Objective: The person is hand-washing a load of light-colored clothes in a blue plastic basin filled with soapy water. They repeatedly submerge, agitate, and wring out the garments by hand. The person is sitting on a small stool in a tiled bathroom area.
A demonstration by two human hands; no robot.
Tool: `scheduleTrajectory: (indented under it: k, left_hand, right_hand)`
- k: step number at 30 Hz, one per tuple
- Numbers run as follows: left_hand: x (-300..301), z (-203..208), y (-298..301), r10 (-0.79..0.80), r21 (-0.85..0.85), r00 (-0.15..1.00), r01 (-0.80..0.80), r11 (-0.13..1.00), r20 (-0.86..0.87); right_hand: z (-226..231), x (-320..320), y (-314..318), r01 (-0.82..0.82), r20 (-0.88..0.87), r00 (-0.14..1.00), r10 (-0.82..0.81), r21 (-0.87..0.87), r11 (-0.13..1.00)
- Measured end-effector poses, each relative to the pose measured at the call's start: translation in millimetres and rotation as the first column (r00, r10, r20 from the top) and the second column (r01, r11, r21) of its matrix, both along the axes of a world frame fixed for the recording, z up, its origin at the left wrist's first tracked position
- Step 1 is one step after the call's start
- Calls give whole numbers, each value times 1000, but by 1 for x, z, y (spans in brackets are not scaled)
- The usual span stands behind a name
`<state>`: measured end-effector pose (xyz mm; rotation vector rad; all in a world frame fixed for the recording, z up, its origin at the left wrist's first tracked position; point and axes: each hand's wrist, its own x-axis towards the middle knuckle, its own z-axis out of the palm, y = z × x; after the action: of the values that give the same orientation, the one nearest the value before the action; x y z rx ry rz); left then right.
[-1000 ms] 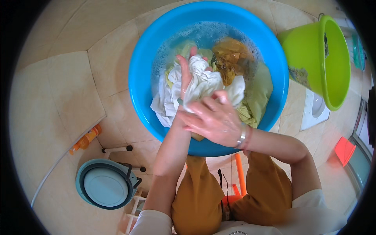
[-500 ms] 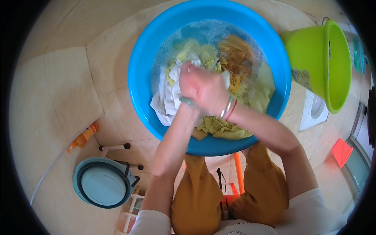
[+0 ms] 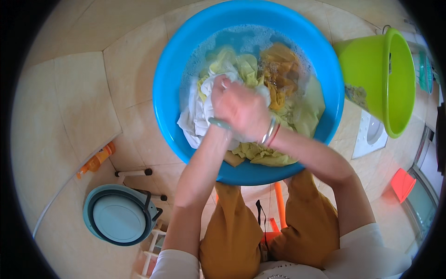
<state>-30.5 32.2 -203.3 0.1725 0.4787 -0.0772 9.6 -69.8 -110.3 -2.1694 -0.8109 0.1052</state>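
Note:
A big blue basin of sudsy water holds soaking fabric. My left hand, with a green bangle at the wrist, and my right hand, with a silver bangle and red string, press together over its middle. Both are closed on a white cloth that spills down the basin's left side; the right hand hides part of the left and is slightly blurred. Beyond them floats pale yellow-green fabric, and mustard-brown fabric lies to its right. More pale yellow fabric bunches along the near rim.
A lime-green bucket stands right of the basin, close to a white floor fixture. At lower left are a grey-blue folding basin and an orange bottle. My knees flank the basin's near side. A red-orange object lies far right.
My hands stay pressed together on the white cloth, shifted only slightly to the left. The whole view has moved a little; the fabrics lie almost as before.

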Motion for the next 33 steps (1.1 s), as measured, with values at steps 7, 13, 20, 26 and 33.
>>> scheduleTrajectory:
  k: [7, 13, 20, 26, 33]
  left_hand:
    - [12, 46, -48, 116, 376, 899, 57, 925, -422]
    - [40, 75, -19, 83, 75, 957, -64, 995, -279]
    - [39, 42, 3, -73, 1, 997, 73, 997, 12]
    - [36, 77, -50, 258, 269, 906, -171, 948, -336]
    - [18, 55, -31, 209, 400, 943, -92, 912, -258]
  right_hand:
    - [-70, 85, -26, -3, -162, 985, -55, -341, 940]
    - [-84, 106, -54, 320, -773, 632, 43, 311, 895]
    - [29, 2, -18, -300, 131, 948, 289, 76, 951]
    - [-26, 75, -9, -6, 15, 1000, 5, 64, 998]
    - [-12, 24, -5, 2, 43, 999, -14, 260, 966]
